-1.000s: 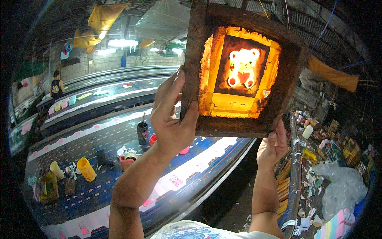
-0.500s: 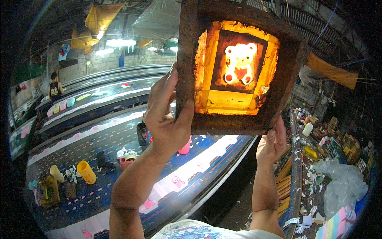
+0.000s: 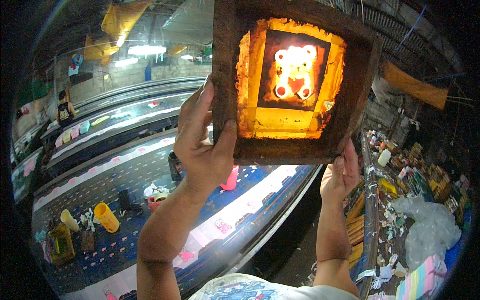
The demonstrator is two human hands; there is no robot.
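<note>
Raised in front of me is a dark-framed printing screen (image 3: 290,122), its mesh glowing orange with light behind it and a bright teddy bear shape in the middle. My left hand (image 3: 202,135) is closed on the frame's left side, thumb on the near face and fingers along the outer edge. At the lower right corner my right hand (image 3: 341,172) grips the frame, thumb toward me. Below the screen runs a long blue printing table (image 3: 150,225), with a white strip (image 3: 205,240) carrying pink bear prints along its near side.
A yellow cup (image 3: 106,217), a pink cup (image 3: 230,178) and a cream cup (image 3: 69,220) stand on the table. On the right, a cluttered bench holds clear plastic (image 3: 425,230) and folded pastel cloth (image 3: 422,277). A person (image 3: 65,110) stands at the far left tables.
The screen has shifted slightly left and up in view, with both hands still gripping it. The surroundings also shift a little left.
</note>
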